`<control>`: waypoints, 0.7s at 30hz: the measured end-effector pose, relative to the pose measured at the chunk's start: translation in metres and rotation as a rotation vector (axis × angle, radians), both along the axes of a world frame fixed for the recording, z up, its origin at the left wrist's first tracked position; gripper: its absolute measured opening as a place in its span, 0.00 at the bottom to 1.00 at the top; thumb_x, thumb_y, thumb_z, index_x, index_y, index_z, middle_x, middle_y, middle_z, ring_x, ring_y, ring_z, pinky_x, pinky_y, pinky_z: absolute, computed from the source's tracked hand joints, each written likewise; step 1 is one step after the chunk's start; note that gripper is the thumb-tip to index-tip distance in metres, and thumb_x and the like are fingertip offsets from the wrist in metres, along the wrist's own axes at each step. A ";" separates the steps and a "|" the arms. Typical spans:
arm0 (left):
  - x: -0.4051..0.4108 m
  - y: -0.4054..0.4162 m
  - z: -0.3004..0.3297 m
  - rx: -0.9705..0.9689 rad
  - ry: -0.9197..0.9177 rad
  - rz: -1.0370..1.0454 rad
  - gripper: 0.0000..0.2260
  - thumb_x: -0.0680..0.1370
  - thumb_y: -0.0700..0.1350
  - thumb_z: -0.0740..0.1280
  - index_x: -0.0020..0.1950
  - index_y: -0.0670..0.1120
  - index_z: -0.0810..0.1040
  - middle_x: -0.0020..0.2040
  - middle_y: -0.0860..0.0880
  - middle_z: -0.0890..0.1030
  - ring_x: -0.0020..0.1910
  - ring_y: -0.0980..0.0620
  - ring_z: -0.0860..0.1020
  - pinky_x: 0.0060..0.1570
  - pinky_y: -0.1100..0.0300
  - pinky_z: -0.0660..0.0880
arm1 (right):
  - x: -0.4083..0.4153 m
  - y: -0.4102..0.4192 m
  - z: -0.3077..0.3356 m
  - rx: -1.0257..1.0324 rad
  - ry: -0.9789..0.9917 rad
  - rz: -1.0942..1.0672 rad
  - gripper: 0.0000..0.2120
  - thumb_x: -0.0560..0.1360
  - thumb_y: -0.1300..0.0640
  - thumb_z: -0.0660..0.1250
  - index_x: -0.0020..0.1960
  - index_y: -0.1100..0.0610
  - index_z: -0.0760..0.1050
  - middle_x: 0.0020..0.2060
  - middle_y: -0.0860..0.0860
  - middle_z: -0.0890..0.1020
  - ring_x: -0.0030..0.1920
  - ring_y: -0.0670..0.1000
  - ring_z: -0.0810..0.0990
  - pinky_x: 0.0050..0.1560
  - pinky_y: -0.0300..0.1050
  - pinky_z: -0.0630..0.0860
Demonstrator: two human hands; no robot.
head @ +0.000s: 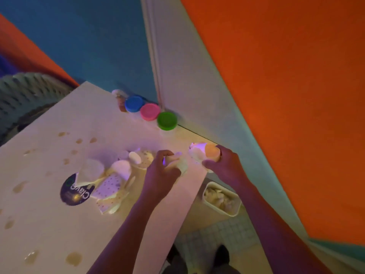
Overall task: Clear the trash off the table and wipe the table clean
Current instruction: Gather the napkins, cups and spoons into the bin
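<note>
- Evidently the clearing is only part way along: the left hand (161, 171) has its fingers curled round a pale crumpled wad (182, 165), and the right hand (221, 163) is clamped on an orange-ended piece of trash (205, 154) with crumpled white paper bunched against it.
- Both grips sit close to the surface's (49, 224) near-right edge, and the two held pieces are just above it or resting on it; I cannot tell which.
- Just left of the left grip lies the main pile of litter (110, 175): crumpled white papers, a dotted wrapper and a dark round label, all lying on the surface.
- Below the right grip, on the tiled floor beside the surface, stands a white bin (222, 198) already holding pale scraps, so some trash seems to have gone in.
- Wiping looks not yet begun: brownish spill marks (74, 259) dot the surface far to the left of both grips and down toward the near edge, and no cloth is visible.
- Beyond the grips, against the wall, stand tubs with a blue lid (134, 103), a pink lid (150, 111) and a green lid (167, 120), plus a small jar; whether they count as trash I cannot say.
- Coloured light and blur make the litter hard to identify, and the fingertips of both hands are partly hidden by what they hold.
</note>
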State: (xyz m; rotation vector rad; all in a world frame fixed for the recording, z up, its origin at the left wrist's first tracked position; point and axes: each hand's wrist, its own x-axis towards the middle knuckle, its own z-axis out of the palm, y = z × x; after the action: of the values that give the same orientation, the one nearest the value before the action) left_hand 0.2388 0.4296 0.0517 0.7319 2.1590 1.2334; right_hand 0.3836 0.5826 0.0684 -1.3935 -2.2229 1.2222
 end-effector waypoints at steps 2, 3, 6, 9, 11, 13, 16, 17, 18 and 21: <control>0.023 0.016 -0.004 -0.018 0.001 -0.057 0.17 0.70 0.40 0.72 0.55 0.53 0.74 0.48 0.74 0.80 0.45 0.68 0.79 0.47 0.58 0.78 | 0.034 0.009 -0.006 -0.009 -0.004 -0.051 0.13 0.66 0.56 0.78 0.49 0.53 0.79 0.38 0.49 0.82 0.38 0.50 0.78 0.30 0.36 0.66; 0.034 0.023 -0.006 -0.025 0.005 -0.085 0.17 0.71 0.40 0.72 0.55 0.53 0.74 0.49 0.75 0.79 0.46 0.68 0.79 0.46 0.60 0.78 | 0.050 0.013 -0.010 -0.010 -0.010 -0.074 0.13 0.66 0.56 0.78 0.48 0.53 0.79 0.38 0.49 0.82 0.38 0.49 0.78 0.29 0.33 0.66; 0.075 0.048 -0.015 -0.055 0.037 -0.157 0.17 0.70 0.43 0.73 0.56 0.53 0.73 0.51 0.69 0.82 0.48 0.66 0.80 0.47 0.60 0.78 | 0.104 0.026 -0.024 -0.019 -0.032 -0.155 0.13 0.66 0.55 0.78 0.47 0.53 0.79 0.38 0.49 0.82 0.38 0.50 0.78 0.31 0.37 0.66; 0.107 0.061 -0.022 -0.109 0.042 -0.205 0.18 0.70 0.43 0.73 0.57 0.53 0.74 0.49 0.63 0.81 0.48 0.55 0.81 0.47 0.58 0.78 | 0.144 0.036 -0.039 -0.058 -0.059 -0.213 0.14 0.65 0.55 0.78 0.47 0.54 0.79 0.38 0.49 0.82 0.41 0.53 0.80 0.36 0.42 0.67; 0.128 0.071 -0.029 -0.153 0.052 -0.232 0.19 0.70 0.40 0.73 0.58 0.53 0.75 0.48 0.61 0.80 0.47 0.54 0.80 0.46 0.59 0.77 | 0.170 0.042 -0.050 -0.090 -0.087 -0.246 0.14 0.65 0.55 0.78 0.47 0.55 0.79 0.38 0.49 0.81 0.42 0.55 0.81 0.38 0.43 0.68; 0.149 0.076 -0.037 -0.205 0.050 -0.251 0.19 0.70 0.39 0.73 0.56 0.56 0.75 0.47 0.60 0.80 0.43 0.61 0.80 0.41 0.64 0.76 | 0.195 0.046 -0.063 -0.128 -0.116 -0.268 0.14 0.65 0.55 0.78 0.47 0.56 0.79 0.38 0.50 0.81 0.43 0.57 0.81 0.39 0.44 0.69; 0.181 0.085 -0.056 -0.275 0.031 -0.315 0.19 0.69 0.39 0.72 0.55 0.57 0.75 0.48 0.60 0.81 0.41 0.67 0.79 0.36 0.67 0.76 | 0.232 0.047 -0.084 -0.191 -0.179 -0.301 0.17 0.65 0.54 0.78 0.51 0.56 0.79 0.44 0.54 0.84 0.47 0.57 0.82 0.42 0.46 0.72; 0.187 0.086 -0.061 -0.301 0.040 -0.327 0.19 0.69 0.39 0.72 0.56 0.56 0.76 0.49 0.58 0.81 0.42 0.64 0.79 0.39 0.61 0.79 | 0.239 0.046 -0.090 -0.203 -0.198 -0.308 0.18 0.65 0.53 0.78 0.52 0.56 0.79 0.46 0.54 0.84 0.49 0.58 0.82 0.43 0.47 0.73; 0.192 0.086 -0.065 -0.308 0.051 -0.334 0.19 0.69 0.39 0.72 0.57 0.54 0.76 0.51 0.57 0.81 0.43 0.60 0.80 0.41 0.56 0.79 | 0.243 0.044 -0.096 -0.219 -0.215 -0.316 0.18 0.65 0.53 0.78 0.53 0.56 0.79 0.47 0.55 0.85 0.50 0.58 0.82 0.44 0.48 0.74; 0.212 0.094 -0.087 -0.334 0.086 -0.393 0.21 0.69 0.38 0.73 0.60 0.50 0.76 0.52 0.57 0.79 0.48 0.53 0.80 0.45 0.53 0.79 | 0.264 0.038 -0.119 -0.259 -0.273 -0.331 0.21 0.64 0.50 0.78 0.54 0.53 0.79 0.49 0.54 0.85 0.51 0.59 0.82 0.46 0.50 0.78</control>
State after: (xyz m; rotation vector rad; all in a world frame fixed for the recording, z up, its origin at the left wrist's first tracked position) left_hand 0.4510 0.5236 -0.0357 1.0127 2.0830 0.6332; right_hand 0.6474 0.6203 -0.0506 -2.0432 -1.9277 1.2969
